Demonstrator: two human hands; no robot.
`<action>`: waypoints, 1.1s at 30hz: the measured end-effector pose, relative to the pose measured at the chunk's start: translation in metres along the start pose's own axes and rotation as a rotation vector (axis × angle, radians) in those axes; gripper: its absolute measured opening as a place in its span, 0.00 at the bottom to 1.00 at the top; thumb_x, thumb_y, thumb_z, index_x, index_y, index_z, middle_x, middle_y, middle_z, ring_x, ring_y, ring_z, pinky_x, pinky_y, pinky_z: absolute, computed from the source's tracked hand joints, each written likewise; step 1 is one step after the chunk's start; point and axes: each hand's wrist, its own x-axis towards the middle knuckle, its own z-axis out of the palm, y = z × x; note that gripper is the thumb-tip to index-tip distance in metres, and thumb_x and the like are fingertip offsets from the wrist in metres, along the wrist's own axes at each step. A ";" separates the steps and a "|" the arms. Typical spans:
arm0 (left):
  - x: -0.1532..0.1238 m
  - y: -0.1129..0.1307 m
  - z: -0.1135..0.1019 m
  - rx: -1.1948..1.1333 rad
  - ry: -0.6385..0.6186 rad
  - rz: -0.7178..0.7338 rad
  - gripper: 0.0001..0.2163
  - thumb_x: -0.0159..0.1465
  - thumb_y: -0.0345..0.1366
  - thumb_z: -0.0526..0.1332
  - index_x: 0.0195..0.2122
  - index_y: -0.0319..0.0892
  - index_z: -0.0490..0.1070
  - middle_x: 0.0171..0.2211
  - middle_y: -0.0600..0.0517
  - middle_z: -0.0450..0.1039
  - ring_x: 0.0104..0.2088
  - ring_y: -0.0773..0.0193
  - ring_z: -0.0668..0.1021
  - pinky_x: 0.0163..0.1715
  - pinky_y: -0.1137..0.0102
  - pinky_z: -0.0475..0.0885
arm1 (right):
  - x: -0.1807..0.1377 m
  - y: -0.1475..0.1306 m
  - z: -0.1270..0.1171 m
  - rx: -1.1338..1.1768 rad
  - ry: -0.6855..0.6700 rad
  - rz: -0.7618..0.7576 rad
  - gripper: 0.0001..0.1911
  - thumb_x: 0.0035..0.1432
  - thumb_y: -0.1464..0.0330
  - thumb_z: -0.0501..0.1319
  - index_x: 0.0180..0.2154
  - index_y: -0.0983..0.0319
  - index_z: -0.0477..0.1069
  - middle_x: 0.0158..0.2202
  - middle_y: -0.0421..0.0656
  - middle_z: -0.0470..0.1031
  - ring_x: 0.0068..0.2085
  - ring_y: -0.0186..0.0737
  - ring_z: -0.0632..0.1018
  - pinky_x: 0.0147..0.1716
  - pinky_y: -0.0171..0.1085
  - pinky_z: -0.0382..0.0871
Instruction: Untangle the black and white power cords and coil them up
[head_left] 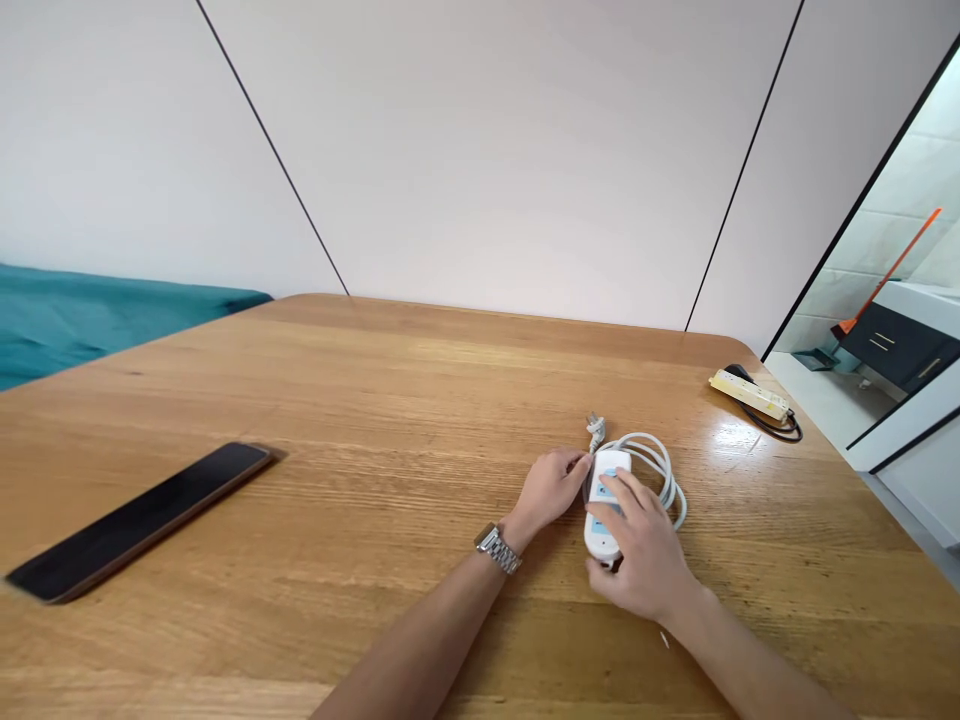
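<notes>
A white power strip (612, 460) with light-blue socket faces lies on the wooden table, right of centre. My right hand (646, 545) is on it, fingers across its top and thumb by its near end. Along the strip's left edge, my left hand (551, 487) is closed, its thumb and fingers at the white cord just below the plug (596, 428); the fingertips are partly hidden. The plug's prongs point away from me. Loops of the white cord (660, 462) lie to the right of the strip, partly behind my right hand.
A second, yellowish power strip (750, 394) with a black cord (784, 432) lies near the table's right edge. A long black mat or tray (142, 520) is on the left. Behind the table (420, 400) stands a white panelled wall (510, 160). Teal fabric (112, 312) shows beyond the left edge.
</notes>
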 end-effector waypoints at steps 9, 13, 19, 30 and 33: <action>-0.008 0.007 0.013 0.062 -0.097 0.217 0.12 0.66 0.36 0.55 0.43 0.43 0.78 0.43 0.48 0.80 0.43 0.57 0.78 0.50 0.63 0.68 | -0.002 0.074 -0.015 -0.211 0.220 0.270 0.12 0.54 0.70 0.57 0.42 0.60 0.72 0.54 0.50 0.74 0.62 0.58 0.66 0.57 0.56 0.63; -0.008 0.008 0.013 0.090 -0.091 0.214 0.10 0.66 0.34 0.56 0.39 0.43 0.77 0.39 0.49 0.80 0.41 0.58 0.78 0.48 0.63 0.69 | -0.002 0.095 -0.012 -0.259 0.257 0.245 0.12 0.58 0.69 0.56 0.44 0.60 0.72 0.53 0.49 0.74 0.61 0.56 0.67 0.56 0.54 0.66; -0.007 0.006 0.013 0.104 -0.073 0.184 0.08 0.64 0.34 0.57 0.38 0.43 0.77 0.38 0.49 0.80 0.42 0.57 0.77 0.47 0.63 0.69 | -0.002 0.116 -0.015 -0.345 0.315 0.343 0.13 0.57 0.70 0.55 0.43 0.61 0.73 0.51 0.51 0.75 0.58 0.56 0.69 0.54 0.52 0.66; -0.006 0.004 0.013 0.136 -0.069 0.177 0.07 0.64 0.34 0.57 0.35 0.42 0.76 0.36 0.48 0.79 0.40 0.57 0.77 0.45 0.64 0.69 | -0.021 0.166 -0.052 -0.393 0.416 0.744 0.10 0.54 0.67 0.57 0.36 0.60 0.74 0.47 0.49 0.78 0.50 0.51 0.73 0.49 0.49 0.62; -0.006 0.004 0.014 0.144 -0.076 0.170 0.07 0.64 0.33 0.57 0.36 0.42 0.76 0.36 0.48 0.78 0.41 0.57 0.77 0.45 0.64 0.69 | -0.023 0.164 -0.058 -0.419 0.445 0.841 0.07 0.52 0.68 0.57 0.32 0.59 0.74 0.43 0.47 0.78 0.48 0.49 0.73 0.53 0.52 0.55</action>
